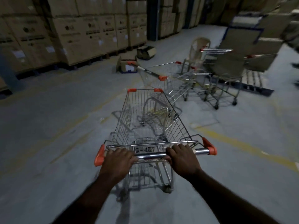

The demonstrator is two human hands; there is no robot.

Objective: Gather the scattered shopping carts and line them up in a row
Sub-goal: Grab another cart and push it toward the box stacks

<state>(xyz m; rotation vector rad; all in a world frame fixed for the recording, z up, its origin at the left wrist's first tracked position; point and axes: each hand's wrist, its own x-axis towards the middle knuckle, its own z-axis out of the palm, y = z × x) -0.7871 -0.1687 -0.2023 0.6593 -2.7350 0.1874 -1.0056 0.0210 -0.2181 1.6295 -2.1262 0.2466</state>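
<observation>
Cart [145,113] handlebar [152,154] gripped by left hand [119,160] and right hand [182,157]; next, steer alongside parked carts [194,78].

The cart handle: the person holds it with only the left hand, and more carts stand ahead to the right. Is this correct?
Not quite. The head view shows both hands on the cart handle: the left hand and the right hand each grip it. The rest holds: more carts stand ahead to the right.
</observation>
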